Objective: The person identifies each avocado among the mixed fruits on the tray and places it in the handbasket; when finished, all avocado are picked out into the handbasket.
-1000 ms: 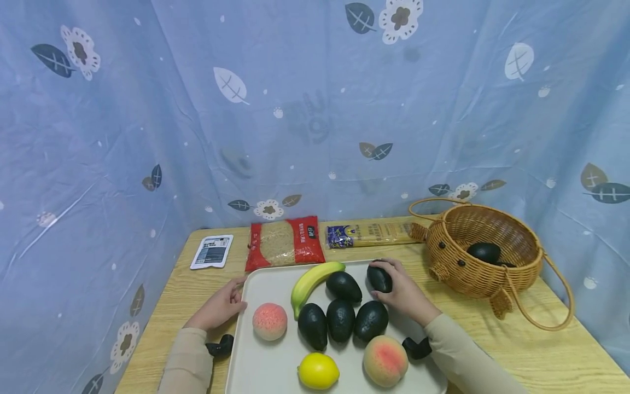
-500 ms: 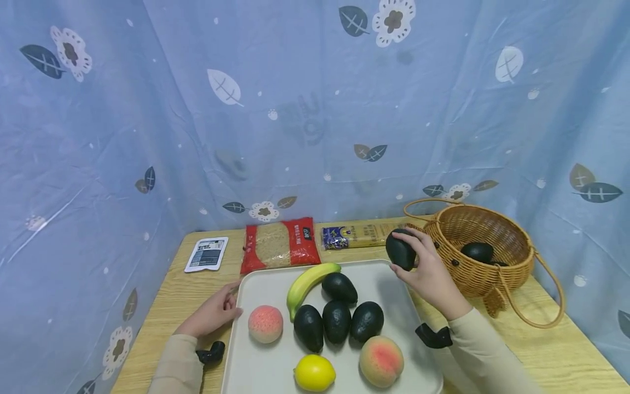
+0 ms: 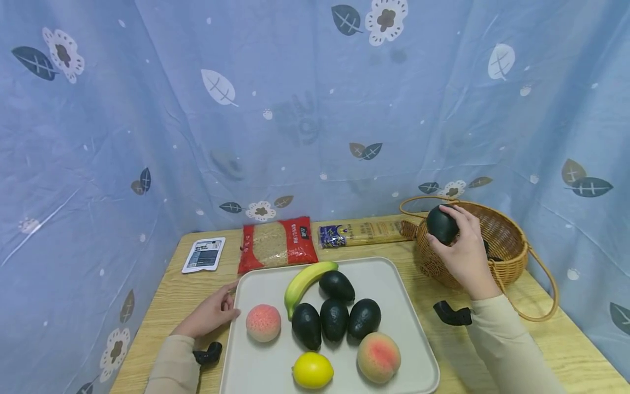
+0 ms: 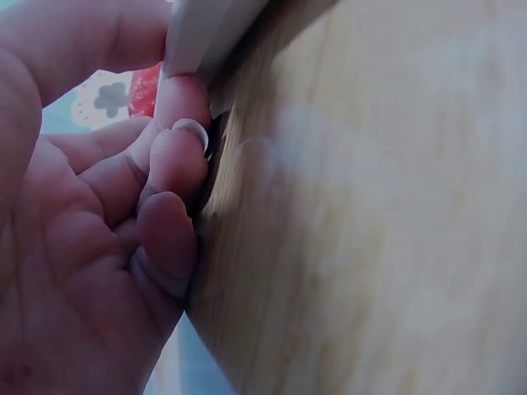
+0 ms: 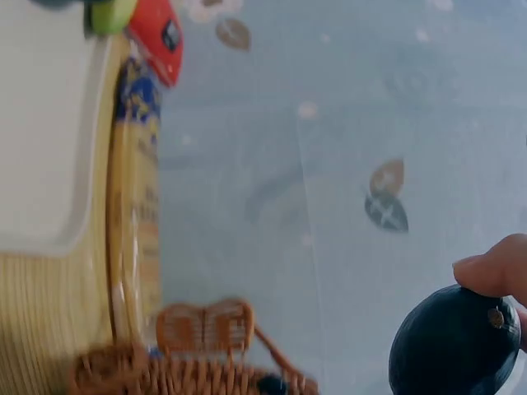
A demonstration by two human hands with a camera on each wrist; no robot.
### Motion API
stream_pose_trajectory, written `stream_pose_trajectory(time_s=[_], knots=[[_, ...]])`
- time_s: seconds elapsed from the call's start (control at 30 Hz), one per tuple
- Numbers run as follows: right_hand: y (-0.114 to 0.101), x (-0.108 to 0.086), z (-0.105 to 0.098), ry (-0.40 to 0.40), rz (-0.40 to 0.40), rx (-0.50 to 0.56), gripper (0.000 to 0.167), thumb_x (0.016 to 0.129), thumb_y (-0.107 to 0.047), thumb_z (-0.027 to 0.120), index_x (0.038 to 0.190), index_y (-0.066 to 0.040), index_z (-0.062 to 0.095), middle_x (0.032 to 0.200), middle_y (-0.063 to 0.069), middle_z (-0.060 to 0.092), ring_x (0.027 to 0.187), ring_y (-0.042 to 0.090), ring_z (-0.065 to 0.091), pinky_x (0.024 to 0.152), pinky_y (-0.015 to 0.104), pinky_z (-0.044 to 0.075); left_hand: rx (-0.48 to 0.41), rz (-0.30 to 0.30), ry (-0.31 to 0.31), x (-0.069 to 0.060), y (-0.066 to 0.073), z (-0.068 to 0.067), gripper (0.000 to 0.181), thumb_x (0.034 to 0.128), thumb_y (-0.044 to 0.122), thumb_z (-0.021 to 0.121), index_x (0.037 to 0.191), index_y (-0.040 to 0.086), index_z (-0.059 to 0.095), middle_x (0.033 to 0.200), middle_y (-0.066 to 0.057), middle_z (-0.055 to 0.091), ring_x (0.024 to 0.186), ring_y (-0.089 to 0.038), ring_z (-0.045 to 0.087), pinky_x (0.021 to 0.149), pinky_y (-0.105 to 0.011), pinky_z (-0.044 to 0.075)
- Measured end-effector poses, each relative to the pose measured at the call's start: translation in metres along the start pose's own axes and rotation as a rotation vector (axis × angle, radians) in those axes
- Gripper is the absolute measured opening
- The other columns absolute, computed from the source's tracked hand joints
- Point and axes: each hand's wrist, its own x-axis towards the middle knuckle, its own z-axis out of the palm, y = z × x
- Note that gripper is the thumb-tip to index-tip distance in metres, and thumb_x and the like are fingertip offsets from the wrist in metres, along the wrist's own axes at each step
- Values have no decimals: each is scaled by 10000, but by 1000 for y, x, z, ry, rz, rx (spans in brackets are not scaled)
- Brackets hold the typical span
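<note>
My right hand [image 3: 465, 251] grips a dark green avocado [image 3: 441, 224] in the air above the near side of the wicker basket [image 3: 514, 273]. In the right wrist view, a fingertip presses this avocado [image 5: 453, 346] near its stem end. Inside the basket, another dark avocado is mostly hidden behind the hand. My left hand [image 3: 209, 313] holds the left rim of the white tray [image 3: 418, 350]; the left wrist view shows curled fingers [image 4: 173, 160] at the tray's edge [image 4: 206, 33], low against the table. On the tray lie several avocados [image 3: 334, 320], a banana [image 3: 305, 283], a lemon [image 3: 313, 370] and two peaches [image 3: 379, 357].
Behind the tray are a red noodle bag [image 3: 278, 243] and a long yellow pasta pack [image 3: 366, 233]. A white pouch [image 3: 204, 254] lies at the table's back left. The basket's handle [image 3: 548, 290] sticks out to the right. A blue patterned curtain [image 3: 295, 109] closes off the back.
My right hand has lifted the avocado from the tray's back right corner and carried it right and up to the basket. My left hand stays at the tray's left rim.
</note>
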Motion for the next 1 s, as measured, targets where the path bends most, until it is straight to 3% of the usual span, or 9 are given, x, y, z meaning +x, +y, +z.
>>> stream_pose_trajectory(time_s=[0.23,0.5,0.73,1.0], knots=[[24,11,-12,12,186,-52,729,998,-179,709,1618,-64,344,1611,325,189,1252,637,416,915,767,411,6,2,18,2,2,-3,789,941,71,762,1589,-43,326,898,-64,546,787,-197,516,661,-266,452],[42,6,-17,71,303,-56,702,997,-142,683,1615,-70,358,1627,292,165,1295,626,404,957,750,402,24,15,18,5,3,1,774,929,34,752,1574,-64,336,886,-61,543,775,-195,518,653,-265,448],[43,4,-17,120,299,-61,647,1001,-105,648,1588,-26,387,1560,300,247,1367,499,378,972,641,396,18,13,17,3,2,4,773,929,26,749,1571,-75,330,883,-60,540,782,-195,515,672,-268,449],[29,1,-9,154,243,-43,590,1003,-84,638,1561,-48,450,1506,275,335,1299,464,437,950,620,394,6,-4,29,-3,1,4,779,939,50,743,1588,-49,323,898,-63,547,789,-194,518,670,-269,449]])
